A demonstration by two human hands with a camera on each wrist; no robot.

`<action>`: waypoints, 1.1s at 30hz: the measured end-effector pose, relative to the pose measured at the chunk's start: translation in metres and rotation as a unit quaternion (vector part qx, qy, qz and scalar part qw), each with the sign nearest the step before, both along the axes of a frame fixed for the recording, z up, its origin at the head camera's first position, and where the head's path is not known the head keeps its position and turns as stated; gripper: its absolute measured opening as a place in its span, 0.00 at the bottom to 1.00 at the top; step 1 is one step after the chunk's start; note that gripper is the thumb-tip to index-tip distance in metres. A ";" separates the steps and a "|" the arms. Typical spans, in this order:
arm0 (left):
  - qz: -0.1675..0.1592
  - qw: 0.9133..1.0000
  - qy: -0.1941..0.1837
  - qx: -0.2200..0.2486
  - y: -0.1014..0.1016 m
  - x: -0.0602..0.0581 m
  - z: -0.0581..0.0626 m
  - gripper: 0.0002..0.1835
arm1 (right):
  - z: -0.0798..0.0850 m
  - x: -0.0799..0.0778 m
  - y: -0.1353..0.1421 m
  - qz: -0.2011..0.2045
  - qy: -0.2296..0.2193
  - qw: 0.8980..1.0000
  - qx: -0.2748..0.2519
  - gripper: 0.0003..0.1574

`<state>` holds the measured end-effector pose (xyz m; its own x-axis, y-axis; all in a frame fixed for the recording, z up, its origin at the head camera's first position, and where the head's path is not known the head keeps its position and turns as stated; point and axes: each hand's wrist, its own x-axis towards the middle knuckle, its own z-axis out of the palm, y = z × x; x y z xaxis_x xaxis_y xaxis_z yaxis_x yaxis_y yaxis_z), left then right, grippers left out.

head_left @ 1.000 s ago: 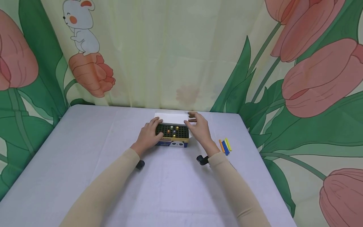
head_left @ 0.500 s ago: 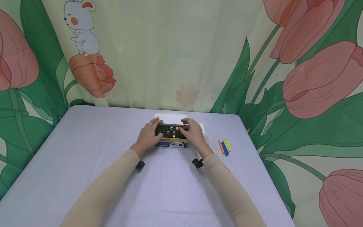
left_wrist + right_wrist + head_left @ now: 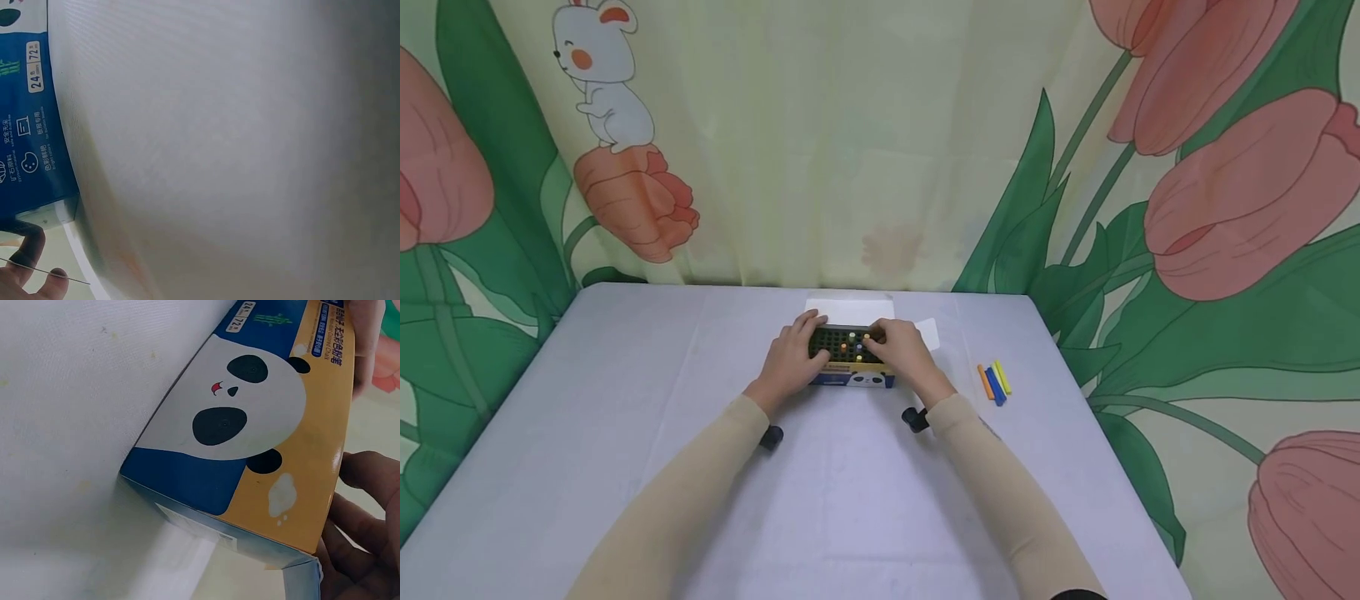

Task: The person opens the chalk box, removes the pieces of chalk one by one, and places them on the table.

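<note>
I see the box point(image 3: 848, 368) lying nine-to-three, panda point(image 3: 867, 379) facing six — left hand point(image 3: 790, 354) spread wide on it; right hand point(image 3: 906, 350) — can't tell.

panda box point(image 3: 250, 425) on wht cloth point(image 3: 75, 412) | R grip point(image 3: 369, 519) @ top edge, pt hidden

Background: printed curtain point(image 3: 820, 158) behind a cloth-covered table point(image 3: 610, 400).
The curtain is hung in soft vertical folds; on its pale yellow ground, pink tulips point(image 3: 1217, 200), green leaves point(image 3: 1033, 200) and a white animal point(image 3: 620, 112) on an orange flower point(image 3: 625, 200) are printed. The table is covered by a pale, faintly creased cloth point(image 3: 850, 500). The area is softly lit.
</note>
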<state>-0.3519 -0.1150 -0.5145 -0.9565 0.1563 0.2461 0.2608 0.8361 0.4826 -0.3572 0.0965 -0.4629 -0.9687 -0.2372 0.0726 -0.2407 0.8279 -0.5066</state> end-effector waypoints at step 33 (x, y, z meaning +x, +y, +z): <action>-0.004 1.000 -0.005 0.004 -0.001 0.003 0.004 0.35 | -0.004 0.000 0.001 0.010 0.053 0.998 0.025 0.08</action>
